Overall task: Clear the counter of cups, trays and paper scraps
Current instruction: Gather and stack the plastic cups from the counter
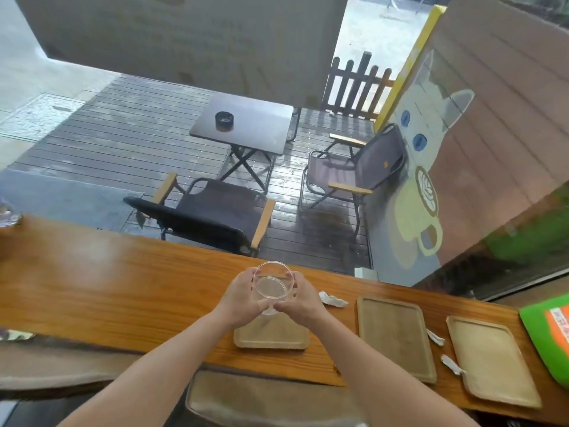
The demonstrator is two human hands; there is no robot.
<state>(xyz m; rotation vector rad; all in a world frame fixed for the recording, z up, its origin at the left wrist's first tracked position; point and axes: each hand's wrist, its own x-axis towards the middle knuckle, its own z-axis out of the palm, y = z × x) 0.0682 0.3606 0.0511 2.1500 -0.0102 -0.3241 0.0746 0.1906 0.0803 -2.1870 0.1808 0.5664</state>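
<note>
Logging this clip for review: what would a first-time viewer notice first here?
A clear glass cup held up in both hands, left hand and right hand, above the wooden counter at centre. To the right lie three wooden trays, the middle tray largest, with paper scraps between them.

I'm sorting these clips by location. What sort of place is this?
Most likely a café: a wooden window counter holding wooden serving trays, a cartoon cat mural with a latte cup outside, and a deck with folding chairs. Both hands, left hand and right hand, hold a clear glass cup.
</note>
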